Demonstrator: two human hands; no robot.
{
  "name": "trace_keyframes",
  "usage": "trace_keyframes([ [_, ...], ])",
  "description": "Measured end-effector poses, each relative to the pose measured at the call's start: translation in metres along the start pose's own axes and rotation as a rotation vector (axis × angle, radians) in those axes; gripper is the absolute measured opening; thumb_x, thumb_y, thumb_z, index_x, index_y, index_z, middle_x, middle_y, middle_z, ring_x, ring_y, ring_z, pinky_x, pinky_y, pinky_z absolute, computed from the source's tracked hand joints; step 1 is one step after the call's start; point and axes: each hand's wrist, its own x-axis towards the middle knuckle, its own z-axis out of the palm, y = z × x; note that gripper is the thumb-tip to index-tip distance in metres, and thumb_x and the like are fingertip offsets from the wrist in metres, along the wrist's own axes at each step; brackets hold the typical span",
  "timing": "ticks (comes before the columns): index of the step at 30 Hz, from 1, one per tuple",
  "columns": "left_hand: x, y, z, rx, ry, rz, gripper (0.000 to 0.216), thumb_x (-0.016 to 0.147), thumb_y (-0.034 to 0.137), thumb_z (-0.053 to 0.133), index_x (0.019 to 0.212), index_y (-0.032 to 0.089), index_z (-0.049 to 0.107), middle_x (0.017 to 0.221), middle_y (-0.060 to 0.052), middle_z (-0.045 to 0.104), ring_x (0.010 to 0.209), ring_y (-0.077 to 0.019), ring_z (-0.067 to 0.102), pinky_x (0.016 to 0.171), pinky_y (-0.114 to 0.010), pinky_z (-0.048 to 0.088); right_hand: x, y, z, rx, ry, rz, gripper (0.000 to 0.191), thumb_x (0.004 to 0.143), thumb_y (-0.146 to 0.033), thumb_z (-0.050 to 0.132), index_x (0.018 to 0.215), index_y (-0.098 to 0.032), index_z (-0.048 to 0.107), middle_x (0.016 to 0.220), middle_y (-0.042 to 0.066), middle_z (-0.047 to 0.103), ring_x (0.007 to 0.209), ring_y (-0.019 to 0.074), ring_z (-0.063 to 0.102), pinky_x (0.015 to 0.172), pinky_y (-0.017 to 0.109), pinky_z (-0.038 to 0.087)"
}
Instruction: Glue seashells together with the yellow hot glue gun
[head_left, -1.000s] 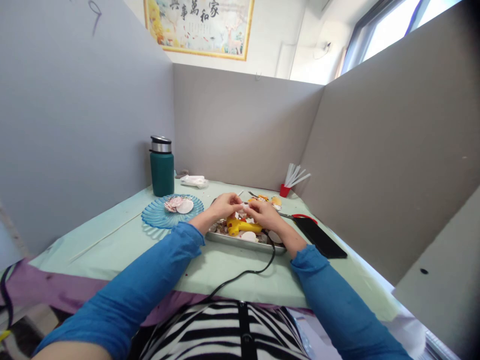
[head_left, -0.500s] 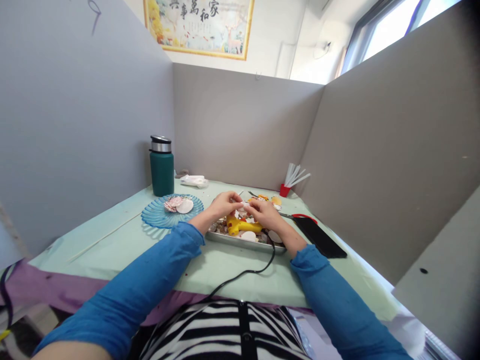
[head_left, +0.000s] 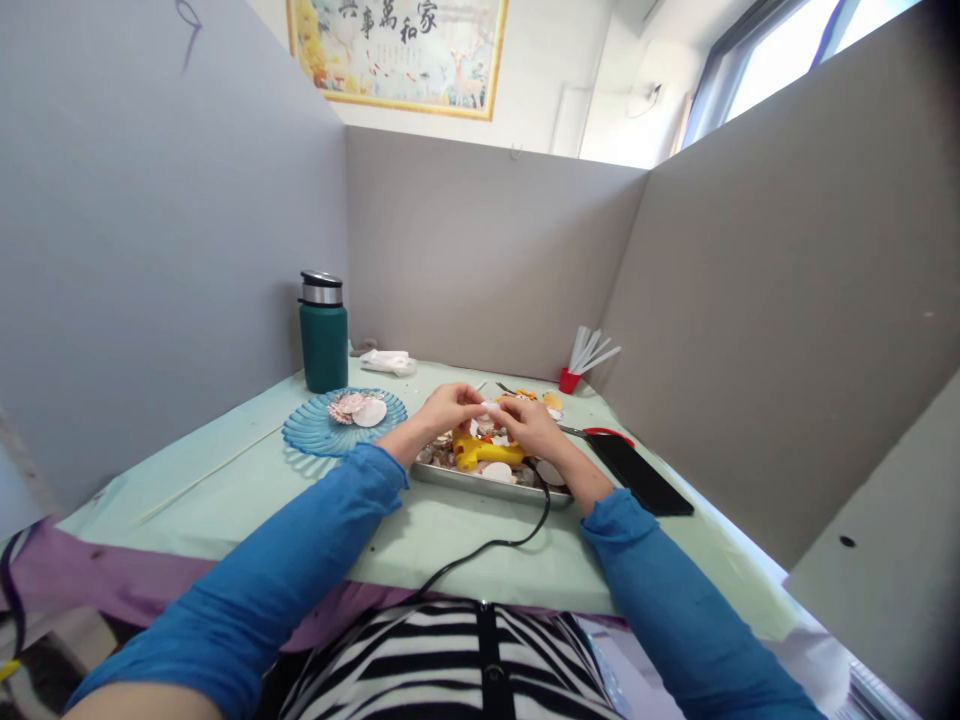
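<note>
My left hand (head_left: 448, 409) and my right hand (head_left: 528, 421) meet above a metal tray (head_left: 480, 484), fingertips pinched on a small white piece (head_left: 490, 407). It looks like a shell, but most of it is hidden by my fingers. Below them a yellow hot glue gun (head_left: 487, 455) lies on the shells in the tray, its black cord (head_left: 491, 543) running over the front rim toward my body. A white shell (head_left: 496, 471) sits near the tray's front edge. Left of my hands, a blue glass plate (head_left: 300, 425) bears a few pink and white shells (head_left: 351, 406).
A green bottle (head_left: 324, 345) stands at the back left, beside a white plastic packet (head_left: 388, 362). Glue sticks (head_left: 589, 352) rise from a red cup (head_left: 569, 381) at the back right. Red-handled scissors (head_left: 611, 433) and a black phone-like slab (head_left: 641, 478) lie right of the tray. Grey partitions (head_left: 487, 240) enclose the table.
Almost nothing differs. My fingers shift very slightly around the small white piece; my arms, the tray and the glue gun stay in place.
</note>
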Motion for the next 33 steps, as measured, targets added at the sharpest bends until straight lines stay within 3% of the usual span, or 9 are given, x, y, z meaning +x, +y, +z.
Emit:
trace_keyframes([
  [14,0.0008,0.0007,0.0005,-0.082,0.034,0.017,0.024,0.07,0.029,0.071,0.077,0.013,0.056,0.046,0.003,0.055,0.04,-0.0088,0.054,0.041,-0.017,0.041,-0.0003,0.0003,-0.0004,0.078,-0.004,0.038,0.037,0.089,-0.046,0.042,0.078,-0.017,0.063,0.066,0.0,0.061,0.056,0.0107,0.052,0.053,0.022,0.037],
  [33,-0.001,0.0014,-0.0013,0.015,-0.01,0.029,0.027,0.072,0.035,0.069,0.076,0.013,0.055,0.046,0.003,0.054,0.043,-0.0095,0.055,0.043,-0.017,0.041,-0.0004,0.0003,-0.0006,0.068,-0.019,0.024,0.039,0.09,-0.048,0.041,0.082,-0.017,0.064,0.068,0.001,0.062,0.057,0.0107,0.052,0.054,0.022,0.036],
])
